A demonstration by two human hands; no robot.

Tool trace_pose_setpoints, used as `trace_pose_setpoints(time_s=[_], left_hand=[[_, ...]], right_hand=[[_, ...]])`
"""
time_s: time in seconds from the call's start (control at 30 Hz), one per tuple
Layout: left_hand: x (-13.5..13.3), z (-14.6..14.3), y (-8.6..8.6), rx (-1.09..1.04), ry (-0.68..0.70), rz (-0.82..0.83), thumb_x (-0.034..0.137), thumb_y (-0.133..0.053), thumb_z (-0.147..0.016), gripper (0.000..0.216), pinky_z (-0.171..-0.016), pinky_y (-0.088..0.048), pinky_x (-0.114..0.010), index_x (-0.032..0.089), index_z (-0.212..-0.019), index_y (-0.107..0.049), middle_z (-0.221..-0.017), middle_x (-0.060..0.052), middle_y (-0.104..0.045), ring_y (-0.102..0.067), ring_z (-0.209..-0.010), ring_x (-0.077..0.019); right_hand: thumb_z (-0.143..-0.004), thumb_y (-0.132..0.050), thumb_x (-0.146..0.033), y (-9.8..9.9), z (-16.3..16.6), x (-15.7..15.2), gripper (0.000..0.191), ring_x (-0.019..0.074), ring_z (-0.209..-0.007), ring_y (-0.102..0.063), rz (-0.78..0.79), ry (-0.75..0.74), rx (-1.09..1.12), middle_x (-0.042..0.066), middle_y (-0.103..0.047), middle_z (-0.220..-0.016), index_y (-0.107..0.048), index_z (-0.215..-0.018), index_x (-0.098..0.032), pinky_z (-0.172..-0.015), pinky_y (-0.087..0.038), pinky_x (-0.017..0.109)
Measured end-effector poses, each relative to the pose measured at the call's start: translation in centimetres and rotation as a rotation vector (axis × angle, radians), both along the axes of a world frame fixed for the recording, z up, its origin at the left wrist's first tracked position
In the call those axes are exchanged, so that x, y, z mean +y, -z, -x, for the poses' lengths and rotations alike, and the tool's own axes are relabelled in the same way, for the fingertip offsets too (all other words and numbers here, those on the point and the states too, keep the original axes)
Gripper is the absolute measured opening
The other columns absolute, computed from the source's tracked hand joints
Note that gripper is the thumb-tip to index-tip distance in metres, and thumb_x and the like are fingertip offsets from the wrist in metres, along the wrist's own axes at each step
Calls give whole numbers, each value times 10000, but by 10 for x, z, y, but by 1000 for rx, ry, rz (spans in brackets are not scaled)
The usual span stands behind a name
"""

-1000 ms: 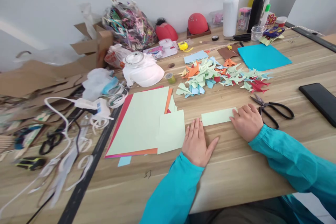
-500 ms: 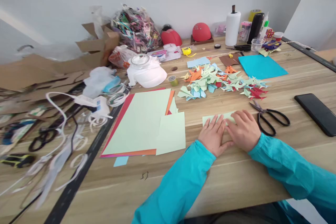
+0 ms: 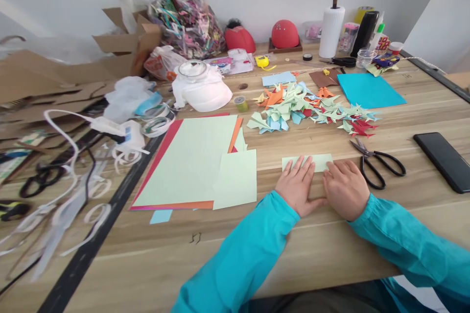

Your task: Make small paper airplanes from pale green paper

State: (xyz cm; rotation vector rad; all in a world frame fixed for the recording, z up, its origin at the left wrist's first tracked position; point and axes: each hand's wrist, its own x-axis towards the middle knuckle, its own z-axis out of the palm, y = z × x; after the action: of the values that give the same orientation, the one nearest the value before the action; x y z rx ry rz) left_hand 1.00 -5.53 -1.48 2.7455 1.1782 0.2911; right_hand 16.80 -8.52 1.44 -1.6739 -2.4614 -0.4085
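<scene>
Touching pale green paper [image 3: 320,161], left hand [image 3: 295,188] spread flat, right hand [image 3: 346,189] curled, grip unclear

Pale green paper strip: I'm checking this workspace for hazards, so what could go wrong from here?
The pale green paper strip lies under the fingers of the left hand and might skew if they slide.

The right hand is close beside the scissors, so a sideways move could knock them.
</scene>
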Motion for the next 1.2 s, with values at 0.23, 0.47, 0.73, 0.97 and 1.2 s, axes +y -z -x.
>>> trace_pose_setpoints(time_s=[0.23,0.47,0.73,0.97,1.2], left_hand=[[0,-1,1,-15,1,1,750,-286,-732,917,-1095,-155,-490,92,-1370,-293,-1466,-122,-236,-165,-1361,-302],[1,-1,3,-16,-14,-31,725,-282,-755,879,-1099,-163,-479,88,-1359,-316,-1458,-124,-260,-172,-1361,-288],[12,3,0,3,-45,-16,718,-314,-750,828,-1089,-171,-507,162,-1363,-336,-1459,-120,-263,-196,-1351,-312],[14,7,-2,-13,-19,18,713,-340,-748,732,-1059,-198,-540,283,-1339,-374,-1454,-124,-270,-206,-1344,-334],[16,7,2,-52,-20,-63,647,-389,-782,638,-1036,-250,-533,273,-1297,-434,-1419,-117,-342,-271,-1318,-321]], right_hand=[[-731,-528,-122,-3,-12,5,223,239,-710,-551,-30,74,-35,113,-619,-650,-658,-551,-140,-775,-362,413],[-844,-481,-214,-6,-8,7,244,237,-923,-567,-233,-13,65,114,-678,-910,-693,-764,-122,-928,-322,401],[-890,-428,-258,11,-1,16,276,232,-1008,-541,-77,-57,92,95,-645,-1100,-673,-954,-147,-931,-314,405],[-821,-471,-148,6,-13,19,244,214,-896,-591,-49,18,73,92,-683,-1005,-694,-724,-130,-895,-337,370],[-768,-506,-116,8,-17,22,223,196,-774,-612,-153,5,102,100,-703,-852,-674,-623,-134,-869,-370,367]])
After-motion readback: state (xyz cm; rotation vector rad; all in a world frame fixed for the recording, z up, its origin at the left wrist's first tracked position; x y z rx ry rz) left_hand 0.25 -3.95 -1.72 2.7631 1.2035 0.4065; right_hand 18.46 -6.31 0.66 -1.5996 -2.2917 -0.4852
